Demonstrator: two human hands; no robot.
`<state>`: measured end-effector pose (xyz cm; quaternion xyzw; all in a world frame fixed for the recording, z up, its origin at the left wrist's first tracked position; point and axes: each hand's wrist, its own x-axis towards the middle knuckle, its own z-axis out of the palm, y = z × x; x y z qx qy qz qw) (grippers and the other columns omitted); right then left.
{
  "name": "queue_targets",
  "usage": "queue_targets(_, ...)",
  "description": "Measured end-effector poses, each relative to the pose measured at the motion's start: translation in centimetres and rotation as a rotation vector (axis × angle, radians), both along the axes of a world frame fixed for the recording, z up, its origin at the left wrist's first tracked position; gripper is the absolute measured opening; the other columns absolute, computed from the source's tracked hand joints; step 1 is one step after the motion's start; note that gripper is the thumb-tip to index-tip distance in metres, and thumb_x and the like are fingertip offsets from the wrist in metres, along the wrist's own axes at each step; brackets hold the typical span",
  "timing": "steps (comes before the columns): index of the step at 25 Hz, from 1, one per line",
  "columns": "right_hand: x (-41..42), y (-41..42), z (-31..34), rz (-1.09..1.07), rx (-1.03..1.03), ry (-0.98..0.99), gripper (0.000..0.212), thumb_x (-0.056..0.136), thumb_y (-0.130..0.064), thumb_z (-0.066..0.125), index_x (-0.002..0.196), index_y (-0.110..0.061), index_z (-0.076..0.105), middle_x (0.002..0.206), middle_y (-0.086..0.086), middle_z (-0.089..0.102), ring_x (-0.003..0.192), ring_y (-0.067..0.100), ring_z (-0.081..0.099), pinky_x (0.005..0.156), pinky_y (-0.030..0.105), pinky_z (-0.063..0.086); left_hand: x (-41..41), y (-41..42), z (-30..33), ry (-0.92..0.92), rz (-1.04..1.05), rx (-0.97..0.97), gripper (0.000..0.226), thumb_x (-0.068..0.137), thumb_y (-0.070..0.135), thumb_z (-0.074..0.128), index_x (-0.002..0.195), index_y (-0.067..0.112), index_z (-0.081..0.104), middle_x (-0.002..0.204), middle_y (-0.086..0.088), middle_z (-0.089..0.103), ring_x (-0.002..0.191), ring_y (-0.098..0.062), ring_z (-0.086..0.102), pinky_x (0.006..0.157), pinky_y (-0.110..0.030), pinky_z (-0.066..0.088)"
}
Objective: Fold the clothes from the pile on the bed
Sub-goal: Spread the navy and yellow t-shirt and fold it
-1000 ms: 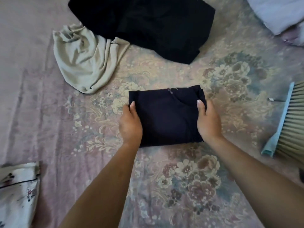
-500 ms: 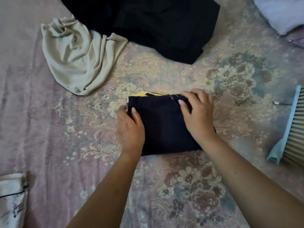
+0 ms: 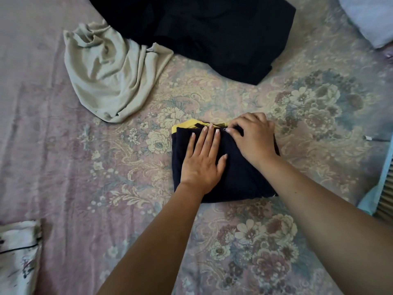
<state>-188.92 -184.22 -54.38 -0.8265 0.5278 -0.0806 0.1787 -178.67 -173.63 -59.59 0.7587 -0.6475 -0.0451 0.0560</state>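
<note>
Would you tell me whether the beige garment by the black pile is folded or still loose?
Loose: the beige garment lies crumpled in irregular wrinkles, unlike the squared navy garment.

Faded pink floral bedspread (creased at left), pale pillow top right, soft light

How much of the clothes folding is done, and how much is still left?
One piece looks nearly done: the navy garment is a neat square with a yellow edge showing. In hand now: the left hand presses flat on it while the right hand pinches its top edge. Still left: the crumpled beige garment and the black clothes lie unfolded on the bed.
</note>
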Motion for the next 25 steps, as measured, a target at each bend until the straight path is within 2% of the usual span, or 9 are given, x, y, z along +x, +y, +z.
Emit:
queue_targets(3, 0.2, 0.1, 0.7, -0.194, 0.164, -0.312, 0.007, 0.088, -0.023, 0.061, 0.086, -0.019, 0.067, 0.094, -0.007, 0.066, 0.099, 0.015, 0.056, 0.094, 0.033, 0.038, -0.2, 0.0, -0.1, -0.001, 0.006, -0.01, 0.063, 0.094, 0.042, 0.022, 0.143, 0.005, 0.034, 0.15, -0.013, 0.034, 0.14, -0.024, 0.031, 0.114, -0.042, 0.012)
queue_targets(5, 0.2, -0.2, 2.3, -0.337, 0.373, -0.594, 0.007, 0.088, -0.016, 0.061, 0.084, -0.016, 0.066, 0.084, -0.008, 0.064, 0.084, 0.005, 0.059, 0.082, 0.018, 0.045, -0.2, 0.1, -0.1, -0.01, 0.011, 0.014, 0.064, 0.094, 0.043, 0.019, 0.145, 0.006, 0.031, 0.152, -0.012, 0.03, 0.141, -0.023, 0.027, 0.115, -0.042, 0.01)
queue_targets(8, -4.0, -3.5, 3.5, -0.653, 0.321, -0.716, 0.012, 0.086, -0.016, 0.064, 0.096, -0.01, 0.068, 0.087, -0.012, 0.063, 0.087, -0.001, 0.059, 0.073, 0.004, 0.043, -0.1, 0.1, -0.1, -0.021, 0.016, 0.027, 0.064, 0.094, 0.044, 0.017, 0.145, 0.005, 0.029, 0.152, -0.011, 0.029, 0.142, -0.023, 0.026, 0.115, -0.042, 0.009)
queue_targets(10, -9.0, -6.0, 3.5, -0.9, 0.305, -0.497, 0.053, 0.081, -0.02, 0.066, 0.13, -0.006, 0.051, 0.11, 0.005, 0.062, 0.11, 0.022, 0.057, 0.081, 0.016, 0.047, -0.2, 0.0, 0.2, -0.024, 0.018, 0.022, 0.064, 0.094, 0.043, 0.02, 0.143, 0.004, 0.034, 0.15, -0.012, 0.034, 0.14, -0.024, 0.031, 0.113, -0.043, 0.013)
queue_targets(12, -12.8, -5.4, 3.3, -0.792, 0.391, -0.005, 0.074, 0.091, -0.016, 0.057, 0.15, -0.009, 0.013, 0.143, 0.02, 0.038, 0.13, 0.037, 0.037, 0.099, 0.034, 0.039, -0.3, -0.1, 0.3, -0.022, 0.017, 0.015, 0.064, 0.094, 0.043, 0.021, 0.141, 0.004, 0.037, 0.148, -0.013, 0.037, 0.138, -0.024, 0.033, 0.112, -0.043, 0.014)
queue_targets(16, -10.8, -0.8, 3.2, -0.327, 0.141, -0.137, 0.034, 0.095, -0.01, 0.049, 0.129, -0.009, 0.053, 0.128, 0.01, 0.046, 0.118, 0.024, 0.045, 0.099, 0.016, 0.037, -0.1, 0.0, 0.2, -0.035, 0.004, -0.032, 0.063, 0.093, 0.041, 0.024, 0.14, 0.003, 0.04, 0.147, -0.014, 0.039, 0.137, -0.025, 0.036, 0.112, -0.044, 0.015)
queue_targets(17, -9.4, 0.0, 3.3, -0.278, 0.138, -0.192, 0.026, 0.094, -0.016, 0.053, 0.118, -0.01, 0.06, 0.118, 0.006, 0.049, 0.114, 0.023, 0.048, 0.099, 0.022, 0.041, -0.1, 0.0, 0.2, -0.037, 0.001, -0.041, 0.062, 0.093, 0.041, 0.024, 0.14, 0.002, 0.04, 0.147, -0.014, 0.039, 0.137, -0.026, 0.036, 0.112, -0.044, 0.016)
queue_targets(20, -5.7, 0.6, 2.4, -0.266, 0.205, -0.178, 0.025, 0.089, -0.036, 0.061, 0.094, -0.012, 0.068, 0.099, 0.001, 0.05, 0.103, 0.023, 0.052, 0.092, 0.038, 0.045, -0.2, 0.1, 0.3, -0.051, 0.0, -0.065, 0.062, 0.094, 0.04, 0.024, 0.14, 0.002, 0.04, 0.147, -0.015, 0.038, 0.137, -0.026, 0.035, 0.112, -0.045, 0.017)
queue_targets(25, -3.9, -0.1, 1.8, -0.418, 0.246, 0.008, 0.032, 0.086, -0.046, 0.062, 0.094, -0.016, 0.069, 0.118, 0.006, 0.052, 0.117, 0.028, 0.043, 0.101, 0.042, 0.038, -0.2, 0.3, 0.3, -0.049, -0.009, -0.102, 0.06, 0.096, 0.036, 0.023, 0.142, 0.001, 0.035, 0.149, -0.016, 0.034, 0.14, -0.026, 0.031, 0.114, -0.045, 0.013)
